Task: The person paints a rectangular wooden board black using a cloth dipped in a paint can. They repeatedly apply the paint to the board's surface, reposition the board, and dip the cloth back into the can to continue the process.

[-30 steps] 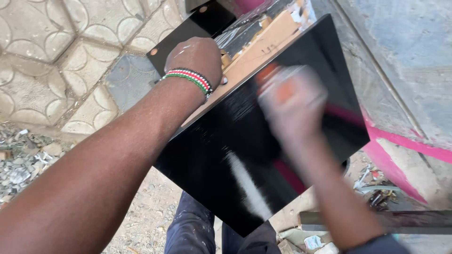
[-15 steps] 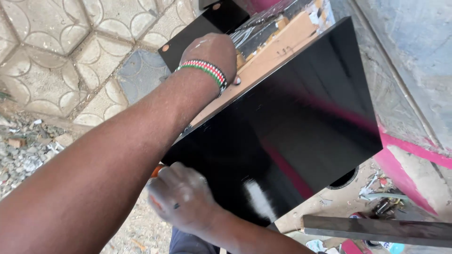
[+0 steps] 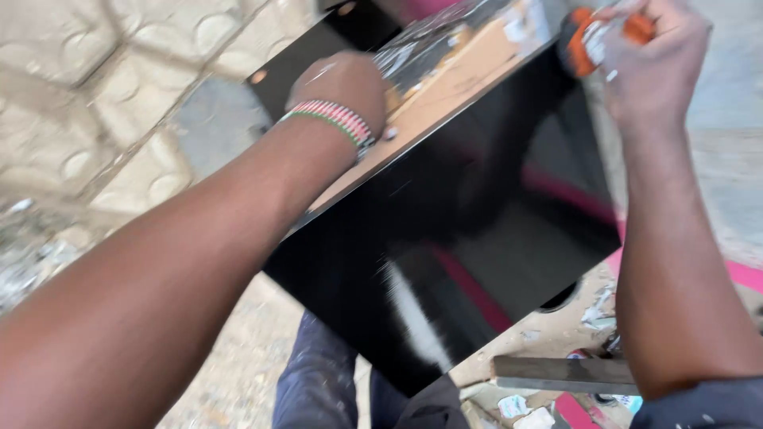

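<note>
Our left hand [image 3: 343, 89] presses flat on the top edge of the shiny black panel [image 3: 461, 238], at eleven o'clock. Our right hand [image 3: 652, 56] squeezes an orange tool [image 3: 592, 44] at one o'clock.

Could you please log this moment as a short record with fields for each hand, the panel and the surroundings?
left hand: pressed on the top edge of the black panel, beaded wristband on the wrist
right hand: raised at the panel's upper right corner, closed on an orange tool; tool blurred, kind unclear
panel: glossy black, tilted, brown board edge showing along its top
below: person's dark trousers, grey bar, scraps on the ground
left side: patterned pale paving
</note>
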